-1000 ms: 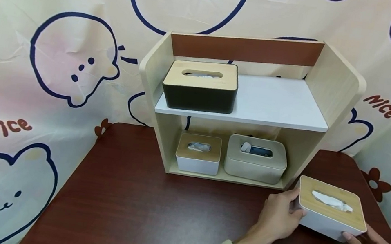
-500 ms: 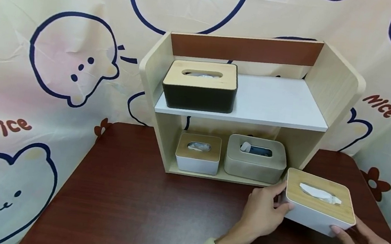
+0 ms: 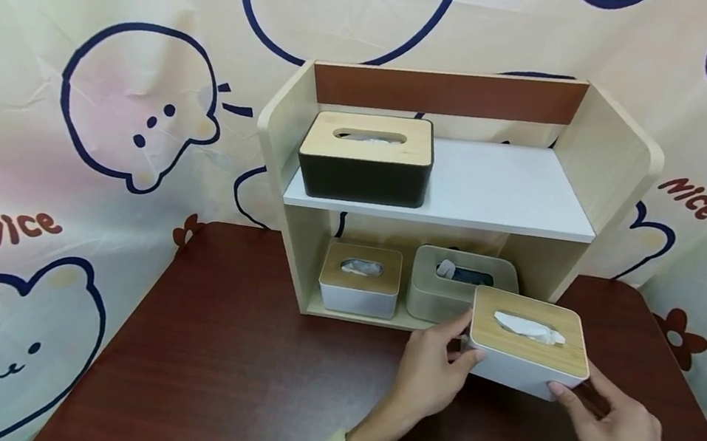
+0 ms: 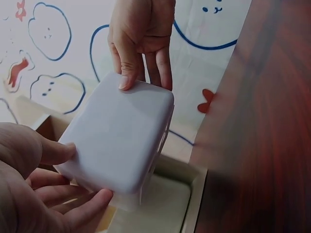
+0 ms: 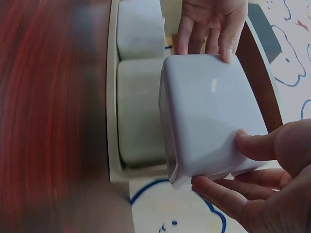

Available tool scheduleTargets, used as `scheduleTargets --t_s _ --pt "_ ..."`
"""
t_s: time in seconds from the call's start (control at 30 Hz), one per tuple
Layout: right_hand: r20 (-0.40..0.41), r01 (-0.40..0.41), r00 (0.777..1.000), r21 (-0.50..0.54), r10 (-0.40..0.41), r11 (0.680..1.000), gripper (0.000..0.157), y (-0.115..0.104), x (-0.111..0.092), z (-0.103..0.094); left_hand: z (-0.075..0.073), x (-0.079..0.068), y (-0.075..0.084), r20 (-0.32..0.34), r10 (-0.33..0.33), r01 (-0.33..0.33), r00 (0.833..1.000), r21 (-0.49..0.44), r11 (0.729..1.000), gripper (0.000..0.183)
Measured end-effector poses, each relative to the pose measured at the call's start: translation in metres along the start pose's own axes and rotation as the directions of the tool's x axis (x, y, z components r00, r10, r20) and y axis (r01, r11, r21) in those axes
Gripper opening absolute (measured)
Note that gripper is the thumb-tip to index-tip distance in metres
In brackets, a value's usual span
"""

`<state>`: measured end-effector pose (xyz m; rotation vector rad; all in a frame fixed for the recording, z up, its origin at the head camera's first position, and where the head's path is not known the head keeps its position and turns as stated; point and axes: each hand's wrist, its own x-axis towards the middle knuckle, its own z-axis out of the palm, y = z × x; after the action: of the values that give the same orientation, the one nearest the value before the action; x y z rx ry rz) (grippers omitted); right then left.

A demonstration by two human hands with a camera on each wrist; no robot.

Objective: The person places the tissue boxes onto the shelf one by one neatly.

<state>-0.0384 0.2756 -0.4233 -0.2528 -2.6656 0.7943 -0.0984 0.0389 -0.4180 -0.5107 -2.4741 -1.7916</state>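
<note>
A white tissue box (image 3: pixel 517 372) with a wooden lid and a tissue poking from its slot is held between both hands, in front of the shelf's right side. My left hand (image 3: pixel 430 372) grips its left end, thumb on the front face. At the opposite end, my right hand (image 3: pixel 620 438) holds the lower right corner, thumb also in front. Both wrist views show the box's smooth white side, with the left hand's fingers (image 4: pixel 63 194) and the right hand's fingers (image 5: pixel 228 194) curled at its ends. In the head view it partly hides the grey-beige tissue box (image 3: pixel 436 302).
The two-tier shelf (image 3: pixel 616 158) stands at the table's back. A black tissue box (image 3: pixel 362 177) with a light wooden lid sits on its upper left, and a small white one (image 3: pixel 356 299) at lower left. The brown table (image 3: pixel 226 375) spreads in front, before a patterned curtain (image 3: pixel 123 235).
Both hands have carried the white tissue box leftward and somewhat up, from the right of the shelf to before the grey-beige box, which it now partly covers.
</note>
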Motion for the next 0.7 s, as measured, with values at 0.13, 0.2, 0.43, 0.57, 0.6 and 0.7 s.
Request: scheduleTargets --t_s 0.13,0.2,0.43,0.57,0.6,0.7 --pt "0.014 0.044 0.999 0.057 -0.045 0.997 0.064 -0.012 0.006 0.009 -0.016 -0.001 -0.004 -0.026 0.0 0.0 1.0 -0.006 1.0 0.06" --pt "0.02 0.066 0.997 0.078 -0.068 0.995 0.064 -0.018 0.009 0.013 -0.024 -0.001 -0.006 -0.038 0.003 -0.003 0.999 -0.013 1.0 0.06" --pt "0.023 0.125 0.991 0.141 -0.13 0.982 0.061 -0.043 0.019 0.024 -0.05 -0.002 -0.01 -0.072 -0.003 0.002 0.997 -0.007 1.0 0.06" --pt "0.025 0.139 0.989 0.179 -0.145 0.974 0.059 -0.056 0.024 0.027 -0.062 -0.002 -0.008 -0.095 0.006 -0.008 0.995 -0.018 1.0 0.061" --pt "0.027 0.14 0.989 0.185 -0.148 0.973 0.059 -0.059 0.026 0.027 -0.064 -0.002 -0.008 -0.105 0.007 -0.01 0.994 -0.021 1.0 0.061" --pt "0.012 0.165 0.985 0.206 -0.171 0.965 0.058 -0.067 0.03 0.026 -0.07 -0.001 -0.005 -0.133 0.016 -0.021 0.991 -0.037 0.999 0.061"
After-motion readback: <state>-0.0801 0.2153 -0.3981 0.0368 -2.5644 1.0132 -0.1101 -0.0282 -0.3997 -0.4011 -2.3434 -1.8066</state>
